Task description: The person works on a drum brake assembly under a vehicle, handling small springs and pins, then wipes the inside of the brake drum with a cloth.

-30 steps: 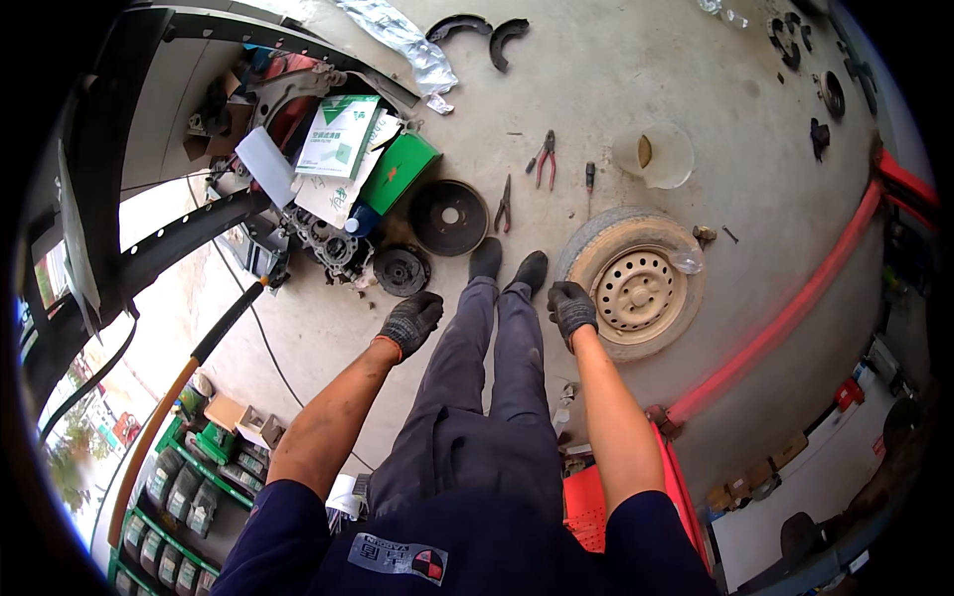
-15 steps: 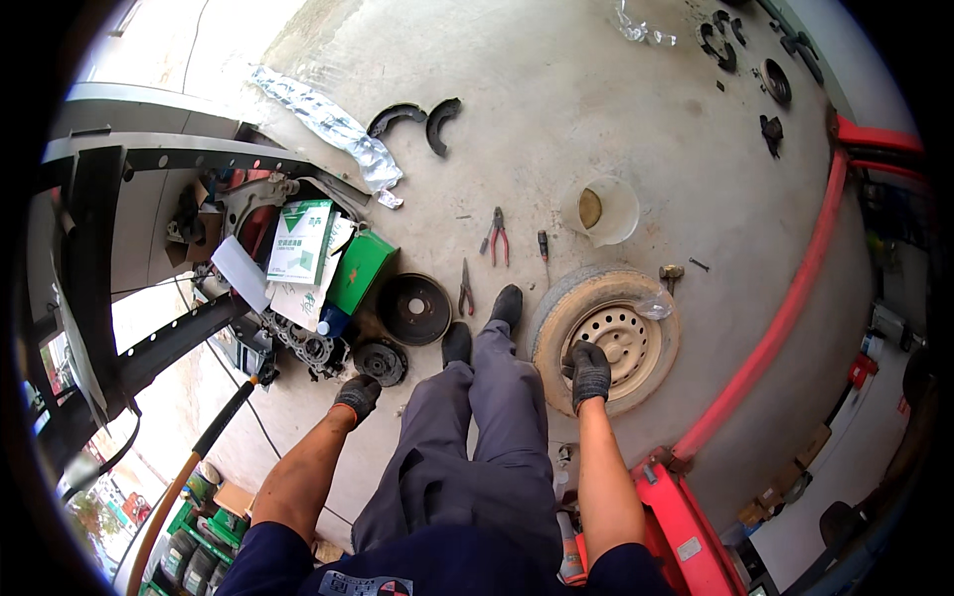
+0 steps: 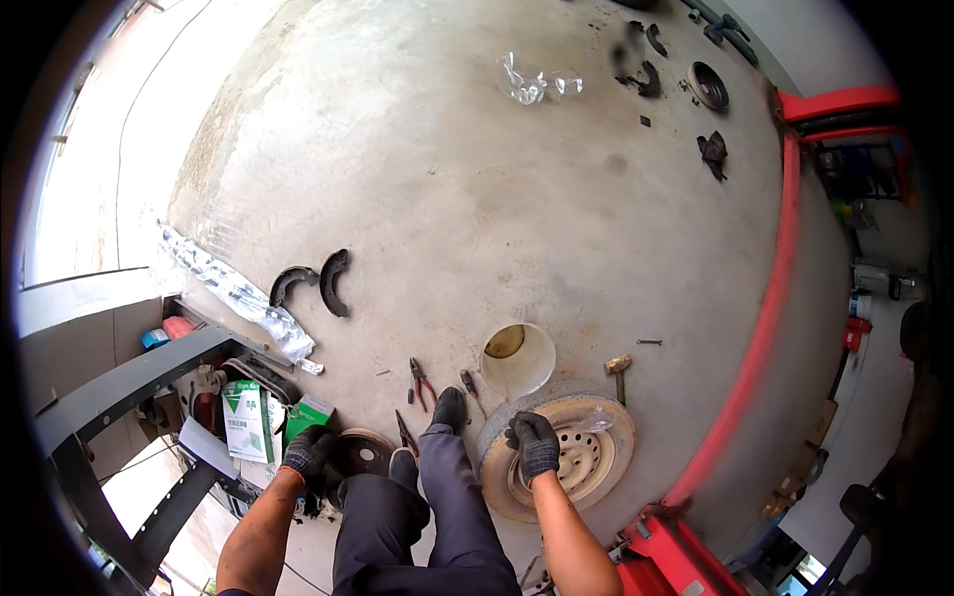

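My left hand (image 3: 310,452), in a dark glove with an orange cuff edge, hangs curled beside a dark brake drum (image 3: 363,443). Its fingertips blend into the dark parts below. Over the near-left side of a dusty wheel with a steel rim (image 3: 582,465), my right hand (image 3: 535,444) is closed, back upward; its palm is hidden. Ahead of my feet lie red-handled pliers (image 3: 422,385), long-nose pliers (image 3: 405,434) and a screwdriver (image 3: 468,380). A translucent bucket (image 3: 537,370) with brown residue stands behind the wheel, and a hammer (image 3: 618,375) lies to its right.
Two curved brake shoes (image 3: 335,283) lie near a long silver wrapping (image 3: 248,306). Boxes (image 3: 246,422) and metal parts crowd a dark frame at left. A red lift arm (image 3: 760,358) bounds the right side. Clear plastic (image 3: 532,83) and another drum (image 3: 708,86) lie farther off.
The view has tipped forward, so floor items sit lower in it. My left hand now overlaps the drum's left edge; my right hand remains over the wheel. One leg has shifted.
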`<action>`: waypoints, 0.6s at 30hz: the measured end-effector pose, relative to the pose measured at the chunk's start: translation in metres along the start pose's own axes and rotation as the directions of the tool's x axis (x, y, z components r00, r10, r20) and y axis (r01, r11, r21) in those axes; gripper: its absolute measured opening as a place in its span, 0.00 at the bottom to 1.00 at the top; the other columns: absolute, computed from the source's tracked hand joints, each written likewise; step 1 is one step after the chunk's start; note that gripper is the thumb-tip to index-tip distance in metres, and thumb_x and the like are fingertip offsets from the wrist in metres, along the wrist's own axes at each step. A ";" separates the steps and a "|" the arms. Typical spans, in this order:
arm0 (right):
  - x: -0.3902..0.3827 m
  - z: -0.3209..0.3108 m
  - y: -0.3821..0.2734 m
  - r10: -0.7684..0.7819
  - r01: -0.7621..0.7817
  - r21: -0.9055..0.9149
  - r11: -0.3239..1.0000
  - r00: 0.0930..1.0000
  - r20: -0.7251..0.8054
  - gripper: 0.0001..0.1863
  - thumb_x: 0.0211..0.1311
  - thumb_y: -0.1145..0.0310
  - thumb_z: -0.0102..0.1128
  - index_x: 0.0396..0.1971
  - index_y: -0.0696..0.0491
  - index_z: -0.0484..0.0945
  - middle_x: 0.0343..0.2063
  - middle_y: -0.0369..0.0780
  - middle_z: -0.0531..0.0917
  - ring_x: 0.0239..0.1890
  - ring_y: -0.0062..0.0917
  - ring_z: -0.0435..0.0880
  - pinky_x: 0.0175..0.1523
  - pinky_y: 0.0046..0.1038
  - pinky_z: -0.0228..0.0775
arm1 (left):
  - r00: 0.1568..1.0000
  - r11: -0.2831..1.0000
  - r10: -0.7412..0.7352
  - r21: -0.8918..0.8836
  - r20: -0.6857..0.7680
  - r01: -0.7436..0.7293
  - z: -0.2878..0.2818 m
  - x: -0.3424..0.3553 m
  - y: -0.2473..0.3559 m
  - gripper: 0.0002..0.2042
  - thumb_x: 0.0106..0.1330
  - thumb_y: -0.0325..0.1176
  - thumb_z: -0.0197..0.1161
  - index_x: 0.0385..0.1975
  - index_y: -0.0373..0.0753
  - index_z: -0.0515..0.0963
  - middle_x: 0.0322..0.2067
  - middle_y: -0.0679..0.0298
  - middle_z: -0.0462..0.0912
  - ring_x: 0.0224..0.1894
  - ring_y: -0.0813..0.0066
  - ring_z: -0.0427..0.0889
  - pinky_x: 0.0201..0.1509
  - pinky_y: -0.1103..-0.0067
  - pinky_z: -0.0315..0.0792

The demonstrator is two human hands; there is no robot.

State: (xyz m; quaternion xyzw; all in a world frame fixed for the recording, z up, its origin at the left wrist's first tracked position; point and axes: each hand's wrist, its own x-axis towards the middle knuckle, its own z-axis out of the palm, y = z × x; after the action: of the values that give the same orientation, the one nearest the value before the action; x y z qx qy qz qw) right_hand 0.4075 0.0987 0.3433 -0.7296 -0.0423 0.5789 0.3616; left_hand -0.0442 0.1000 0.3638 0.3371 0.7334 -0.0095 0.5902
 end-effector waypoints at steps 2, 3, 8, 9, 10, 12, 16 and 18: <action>0.032 0.014 -0.042 -0.020 0.020 -0.007 1.000 0.999 -0.025 0.09 0.66 0.78 0.58 0.45 0.54 0.79 0.37 0.41 0.85 0.32 0.26 0.84 0.37 0.28 0.80 | 0.996 0.991 -0.088 -0.108 -0.031 0.084 -0.018 0.031 0.020 0.16 0.69 0.37 0.58 0.50 0.34 0.78 0.34 0.59 0.83 0.32 0.71 0.81 0.37 0.74 0.75; 0.050 0.027 -0.065 -0.002 0.002 -0.012 1.000 1.000 -0.029 0.09 0.66 0.78 0.58 0.45 0.54 0.79 0.37 0.41 0.85 0.32 0.26 0.84 0.37 0.28 0.80 | 0.982 0.961 -0.178 -0.225 -0.057 0.161 -0.031 0.034 0.041 0.16 0.69 0.37 0.57 0.50 0.34 0.78 0.35 0.56 0.83 0.33 0.67 0.83 0.38 0.72 0.77; 0.133 0.088 -0.186 -0.105 0.104 -0.056 0.993 0.994 -0.008 0.09 0.67 0.77 0.58 0.45 0.54 0.79 0.37 0.40 0.85 0.33 0.25 0.84 0.38 0.28 0.80 | 0.924 0.892 -0.289 -0.421 -0.251 0.164 -0.082 0.096 0.183 0.12 0.67 0.37 0.57 0.42 0.36 0.78 0.20 0.62 0.77 0.16 0.72 0.73 0.18 0.75 0.67; 0.151 0.106 -0.212 -0.104 0.103 -0.048 0.994 0.994 -0.021 0.09 0.67 0.77 0.58 0.45 0.54 0.79 0.37 0.40 0.85 0.33 0.25 0.84 0.38 0.28 0.80 | 0.921 0.922 -0.224 -0.375 -0.320 0.094 -0.090 0.123 0.221 0.12 0.67 0.38 0.57 0.41 0.36 0.79 0.19 0.62 0.76 0.15 0.72 0.72 0.17 0.75 0.66; 0.169 0.125 -0.236 -0.114 0.114 -0.013 0.993 0.993 0.001 0.09 0.68 0.76 0.58 0.46 0.55 0.79 0.37 0.39 0.85 0.32 0.23 0.84 0.38 0.27 0.78 | 0.908 0.930 -0.251 -0.342 -0.335 0.131 -0.097 0.152 0.262 0.12 0.67 0.38 0.58 0.40 0.36 0.80 0.19 0.62 0.76 0.17 0.74 0.72 0.19 0.76 0.65; 0.196 0.152 -0.276 -0.122 0.120 0.041 0.992 0.992 0.040 0.09 0.69 0.73 0.58 0.47 0.55 0.78 0.37 0.38 0.84 0.33 0.22 0.83 0.39 0.25 0.78 | 0.948 0.947 0.031 -0.295 -0.316 -0.129 -0.094 0.197 0.352 0.11 0.69 0.36 0.57 0.39 0.36 0.81 0.21 0.65 0.77 0.20 0.78 0.73 0.23 0.80 0.65; 0.226 0.190 -0.363 -0.134 0.134 0.009 0.991 0.985 0.111 0.10 0.68 0.71 0.60 0.48 0.53 0.78 0.39 0.40 0.85 0.38 0.26 0.85 0.45 0.28 0.78 | 0.966 0.953 0.254 -0.185 0.052 -0.240 -0.046 0.231 0.557 0.11 0.73 0.34 0.55 0.48 0.36 0.79 0.30 0.62 0.81 0.28 0.78 0.78 0.32 0.79 0.74; 0.248 0.174 -0.388 -0.259 0.269 -0.104 0.958 0.961 0.101 0.11 0.67 0.70 0.61 0.48 0.53 0.78 0.40 0.41 0.85 0.40 0.29 0.86 0.47 0.29 0.78 | 0.926 0.940 0.328 -0.159 0.186 -0.301 -0.011 0.241 0.625 0.10 0.73 0.33 0.56 0.49 0.38 0.78 0.32 0.65 0.80 0.32 0.79 0.79 0.35 0.80 0.75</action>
State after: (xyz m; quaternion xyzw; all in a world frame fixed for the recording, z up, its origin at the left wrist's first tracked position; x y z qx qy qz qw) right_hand 0.4744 0.5866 0.3529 -0.7118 -0.1886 0.5529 0.3901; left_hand 0.2440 0.7043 0.3968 0.4092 0.6025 0.0967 0.6784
